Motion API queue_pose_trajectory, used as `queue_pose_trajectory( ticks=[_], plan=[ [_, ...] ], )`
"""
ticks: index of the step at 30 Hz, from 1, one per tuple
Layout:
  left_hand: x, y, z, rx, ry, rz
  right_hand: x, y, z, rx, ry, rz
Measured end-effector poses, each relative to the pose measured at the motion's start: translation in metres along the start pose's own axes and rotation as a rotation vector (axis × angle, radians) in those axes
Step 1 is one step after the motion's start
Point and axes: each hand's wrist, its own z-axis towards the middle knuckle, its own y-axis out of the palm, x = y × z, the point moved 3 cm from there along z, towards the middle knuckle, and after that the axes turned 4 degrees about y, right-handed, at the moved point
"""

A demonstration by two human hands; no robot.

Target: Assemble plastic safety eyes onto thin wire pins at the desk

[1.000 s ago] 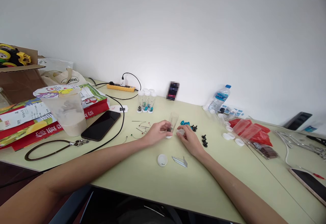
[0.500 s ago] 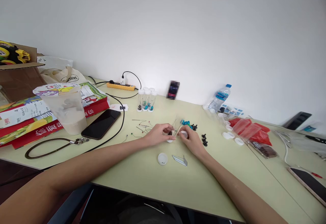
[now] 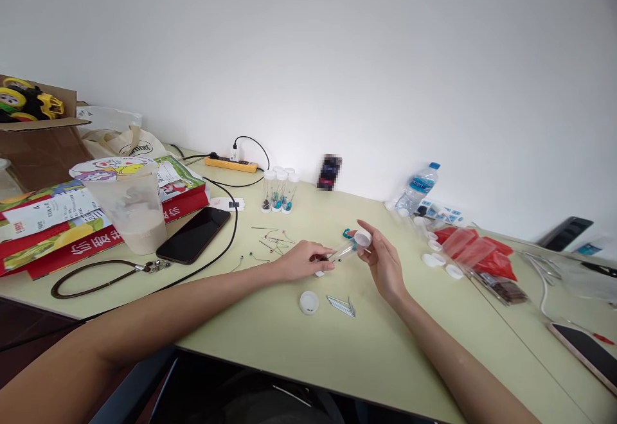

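Note:
My left hand (image 3: 308, 261) is closed around the lower end of a clear plastic tube (image 3: 344, 248), which tilts up to the right. Small dark pieces show at its lower end, partly covered by my fingers. A white cap (image 3: 362, 238) is pinched in my right hand (image 3: 384, 263), beside the tube's upper end; whether the two touch I cannot tell. Behind that hand lie blue-green pieces (image 3: 346, 233), mostly hidden. Closer to me are several L-shaped hex keys (image 3: 341, 306) and a white round lid (image 3: 309, 302) with tiny bits in it.
Several filled capped tubes (image 3: 280, 191) stand near the wall. Thin wires (image 3: 272, 240) lie left of my hands. Loose white caps (image 3: 434, 259), red bags (image 3: 482, 254) and a water bottle (image 3: 418, 187) are to the right. A plastic cup (image 3: 130, 209) and phone (image 3: 193, 235) occupy the left.
My right hand has lifted and turned, bringing the white cap up near the tube's end. The tube has tipped from nearly upright toward the right, still in my left hand.

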Motion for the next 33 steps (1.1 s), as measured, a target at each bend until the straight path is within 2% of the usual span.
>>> queue_pose_trajectory(
  ticks=[8,15,21,25,28,33],
  plan=[
    [-0.002,0.000,0.000,0.026,-0.024,-0.053,-0.004,0.001,-0.003,-0.018,-0.134,-0.269],
    [-0.004,0.000,0.000,0.020,-0.025,-0.095,-0.009,0.001,-0.006,-0.071,-0.228,-0.384],
    [0.002,0.000,-0.001,-0.029,-0.008,-0.192,-0.013,0.001,-0.009,-0.113,-0.411,-0.592],
    [0.008,0.002,-0.004,-0.061,0.022,-0.284,-0.019,0.010,-0.018,-0.152,-0.553,-0.760],
    [0.013,0.002,-0.005,-0.075,0.027,-0.266,-0.020,0.017,-0.023,-0.209,-0.625,-0.804],
    [0.015,0.002,-0.004,-0.084,0.030,-0.219,-0.019,0.016,-0.023,-0.160,-0.673,-0.813]
  ],
)
